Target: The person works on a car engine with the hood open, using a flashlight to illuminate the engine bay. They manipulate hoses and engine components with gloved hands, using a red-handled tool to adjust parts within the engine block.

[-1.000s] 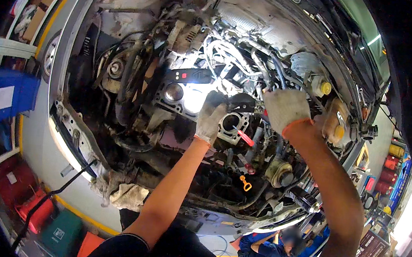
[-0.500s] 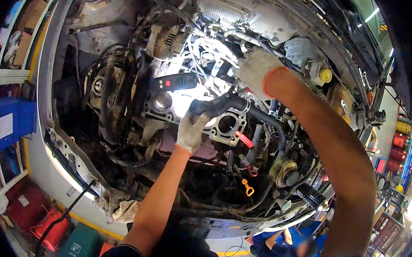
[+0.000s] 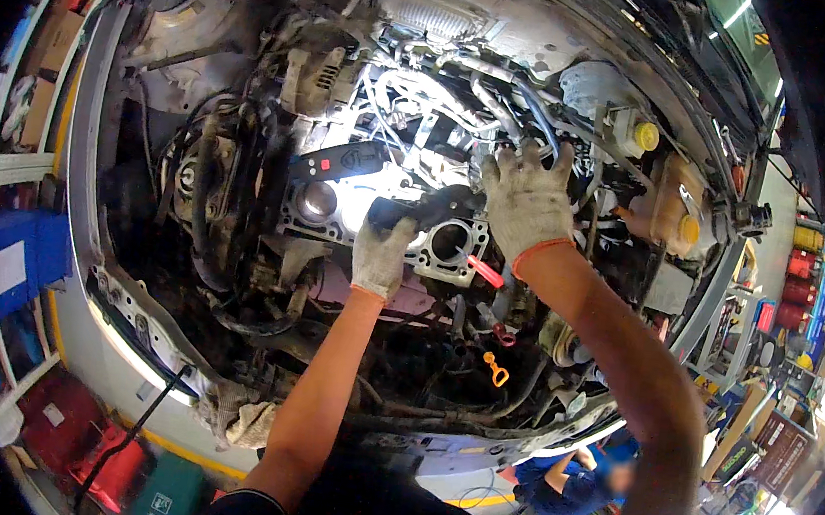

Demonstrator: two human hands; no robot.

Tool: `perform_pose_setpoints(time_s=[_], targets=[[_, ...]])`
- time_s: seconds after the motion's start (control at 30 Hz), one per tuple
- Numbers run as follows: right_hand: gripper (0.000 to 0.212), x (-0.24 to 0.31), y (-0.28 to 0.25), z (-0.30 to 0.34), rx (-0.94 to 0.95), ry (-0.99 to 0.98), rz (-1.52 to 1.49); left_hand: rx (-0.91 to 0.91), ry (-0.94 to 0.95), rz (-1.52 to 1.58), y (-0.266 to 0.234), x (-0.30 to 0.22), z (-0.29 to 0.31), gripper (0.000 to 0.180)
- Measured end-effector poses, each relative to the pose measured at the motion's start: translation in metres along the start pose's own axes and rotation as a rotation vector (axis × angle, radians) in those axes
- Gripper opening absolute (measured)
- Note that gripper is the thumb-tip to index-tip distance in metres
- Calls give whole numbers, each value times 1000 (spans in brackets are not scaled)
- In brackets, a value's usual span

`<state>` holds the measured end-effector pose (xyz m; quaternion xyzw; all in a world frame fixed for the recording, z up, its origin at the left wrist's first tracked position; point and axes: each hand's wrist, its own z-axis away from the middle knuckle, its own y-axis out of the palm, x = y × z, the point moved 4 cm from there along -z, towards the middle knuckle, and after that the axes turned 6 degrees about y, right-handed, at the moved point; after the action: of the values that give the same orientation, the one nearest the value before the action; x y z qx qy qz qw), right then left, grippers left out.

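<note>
Here, left hand (image 3: 381, 256) grips hose (image 3: 435, 207); right hand (image 3: 531, 198) splays, apparently empty; slipping hose could jolt screwdriver (image 3: 485, 272) at right edge of block (image 3: 329, 234).

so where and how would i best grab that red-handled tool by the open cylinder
Probably by the thick red handle, coming from the person's near right. The handle slants out that way, away from the cylinder bore, while the thin shaft points toward the bore. The right hand seems to suit, being to the handle's right, closing crosswise around it.
</note>
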<state>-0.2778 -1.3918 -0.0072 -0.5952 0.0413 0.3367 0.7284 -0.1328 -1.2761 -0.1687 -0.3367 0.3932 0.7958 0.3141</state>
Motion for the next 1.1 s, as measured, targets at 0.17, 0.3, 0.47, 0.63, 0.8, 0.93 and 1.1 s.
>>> perform_pose_setpoints(time_s=[0.17,0.3,0.47,0.63,0.8,0.93,1.1], targets=[[47,8,63,36,115,132,-259,-115,-147,17,-36,35,-7,32],[39,-3,72,86,323,236,-353,-61,-227,29,-47,48,-6,34],[30,30,66,110,687,216,-611,-81,-198,-215,-39,31,-29,39],[16,104,109,83,315,170,-644,-18,-322,-636,-41,4,-62,50],[18,138,163,45,198,63,-551,50,-361,-937,-83,24,-95,56],[25,128,157,42,13,109,-567,104,-71,-1238,-108,28,-101,59],[36,110,160,32,44,176,-742,-30,-136,-824,-86,22,-80,45]])
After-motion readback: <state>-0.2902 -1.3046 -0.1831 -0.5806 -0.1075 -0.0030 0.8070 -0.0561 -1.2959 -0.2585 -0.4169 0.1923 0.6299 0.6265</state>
